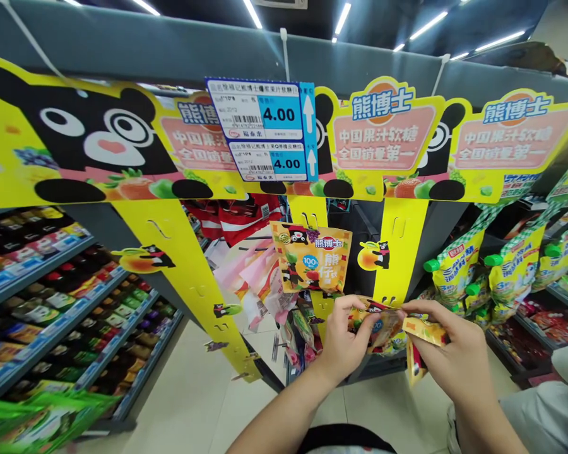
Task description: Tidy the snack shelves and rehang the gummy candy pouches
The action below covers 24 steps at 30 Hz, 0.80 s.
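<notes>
My left hand [343, 337] is closed on the left side of an orange gummy candy bag [383, 331] with a bear on it. Fingers of my right hand [454, 350] meet that bag's right edge. A second, yellow-orange candy bag [425, 329] sits folded in my right hand, and part of a packet hangs below it. Just above my left hand, another orange gummy candy bag [312, 258] hangs on a yellow display strip [324, 302]. My palms are turned away, so part of the grip is hidden.
Yellow bear signs [388, 145] and a blue-white price tag [269, 132] run across the rack top. Shelves of packaged goods [71, 302] stand left. Yellow detergent-like pouches [459, 265] hang right. Someone's light grey clothing [539, 410] shows at lower right.
</notes>
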{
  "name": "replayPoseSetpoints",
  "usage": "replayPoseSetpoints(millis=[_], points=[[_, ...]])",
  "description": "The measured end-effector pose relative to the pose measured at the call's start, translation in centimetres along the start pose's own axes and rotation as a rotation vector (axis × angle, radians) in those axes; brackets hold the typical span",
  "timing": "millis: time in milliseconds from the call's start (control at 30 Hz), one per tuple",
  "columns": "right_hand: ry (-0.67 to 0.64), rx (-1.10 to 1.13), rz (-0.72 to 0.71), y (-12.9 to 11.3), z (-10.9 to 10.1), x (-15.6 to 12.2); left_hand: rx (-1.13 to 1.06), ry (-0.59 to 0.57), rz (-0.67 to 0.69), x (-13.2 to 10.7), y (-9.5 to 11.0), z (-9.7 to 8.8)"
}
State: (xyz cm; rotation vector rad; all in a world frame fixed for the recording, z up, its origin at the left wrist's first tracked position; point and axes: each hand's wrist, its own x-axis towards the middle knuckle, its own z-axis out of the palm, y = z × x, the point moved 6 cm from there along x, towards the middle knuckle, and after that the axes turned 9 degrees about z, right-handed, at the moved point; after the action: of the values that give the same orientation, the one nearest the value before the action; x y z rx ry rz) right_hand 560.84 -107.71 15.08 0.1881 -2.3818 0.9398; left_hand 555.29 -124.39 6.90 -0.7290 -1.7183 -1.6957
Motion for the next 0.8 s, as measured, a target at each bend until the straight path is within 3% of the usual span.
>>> replayPoseSetpoints(millis=[100,200,333,433,600,800], points=[[-0.060,0.072,0.026,0.3,0.3,0.3,0.029,-0.006,0.067,0.3,0.1,0.1],[-0.159,0.209,0.160,1.5,0.8,0.8,-0.003,-0.040,0.145,0.9,1.0,0.1],[-0.102,0.197,0.278,2.2,0.8,1.0,-0.034,-0.126,0.159,1.7,2.0,0.2],[-0.022,0.151,0.184,1.3,0.6,0.9,-0.004,-0.184,0.069,2.3,2.0,0.1],[0.092,0.009,-0.110,-1.0,-0.2,0.9,-0.069,-0.290,-0.086,3.6,2.0,0.3],[0.109,-0.067,-0.220,-2.2,-0.9,1.9,-0.055,-0.323,-0.084,4.7,2.6,0.7]])
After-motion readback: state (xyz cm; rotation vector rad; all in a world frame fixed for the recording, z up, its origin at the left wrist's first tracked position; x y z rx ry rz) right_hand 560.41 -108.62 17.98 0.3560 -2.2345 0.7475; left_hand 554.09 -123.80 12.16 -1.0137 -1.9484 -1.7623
